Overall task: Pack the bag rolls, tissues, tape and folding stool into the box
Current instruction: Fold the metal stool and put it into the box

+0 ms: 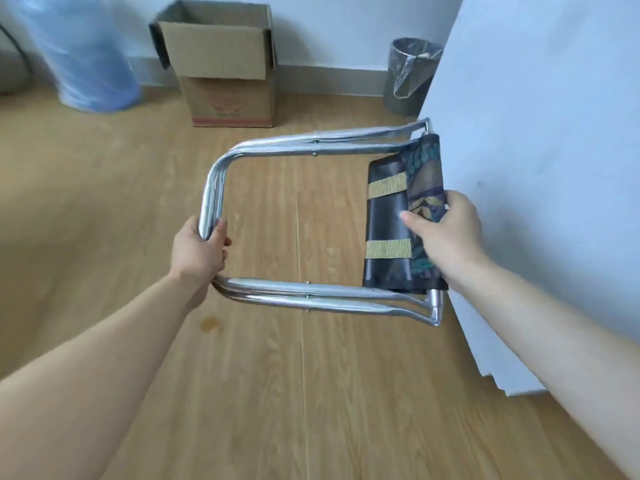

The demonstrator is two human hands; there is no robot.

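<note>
I hold the folding stool (311, 292) folded flat in the air over the wooden floor. Its frame is shiny metal tube and its dark patterned fabric seat, with two tan straps, hangs at the right end. My left hand (199, 252) grips the bent tube at the left end. My right hand (446, 233) clasps the fabric seat at the right end. The cardboard box (225, 60) stands open on the floor against the far wall, well beyond the stool. No bag rolls, tissues or tape are in sight.
A grey waste bin (407, 77) lined with clear plastic stands by the wall right of the box. A large bluish plastic-wrapped bundle (83, 53) stands at the far left. White boards (540, 168) lean along the right side.
</note>
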